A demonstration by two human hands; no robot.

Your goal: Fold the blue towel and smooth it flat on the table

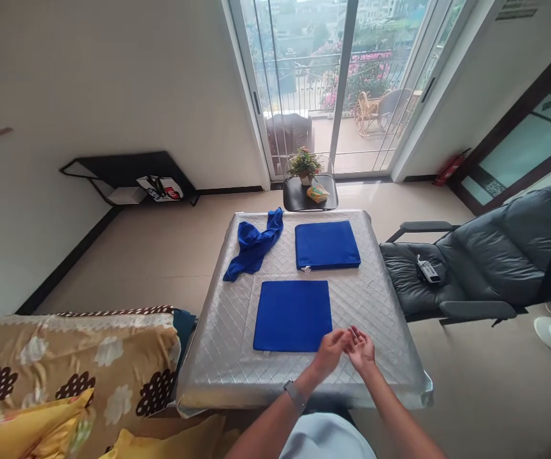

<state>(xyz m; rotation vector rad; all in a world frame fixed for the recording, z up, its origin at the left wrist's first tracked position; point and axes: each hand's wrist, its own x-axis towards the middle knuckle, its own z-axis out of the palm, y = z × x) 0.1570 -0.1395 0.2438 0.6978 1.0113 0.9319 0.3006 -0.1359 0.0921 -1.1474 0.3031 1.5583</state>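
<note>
My left hand (331,352), with a watch on its wrist, is above the near right corner of a flat, folded blue cloth (293,316). Its fingers are drawn together in a pinch against the fingertips of my right hand (362,352). Whatever is between them, if anything, is too small to make out. The right palm faces up, its fingers loosely bent and apart. Farther back lies a neat stack of folded blue cloth (327,245) with a small white tag at its front edge. A crumpled blue cloth (256,242) lies at the far left of the table.
A silver quilted cover (227,325) spans the table. Beyond it, a dark folding chair (299,199) bears a potted plant (306,164) and a yellow packet (318,194). A grey armchair (490,255) stands right; a sofa with a patterned cover (117,357) is left.
</note>
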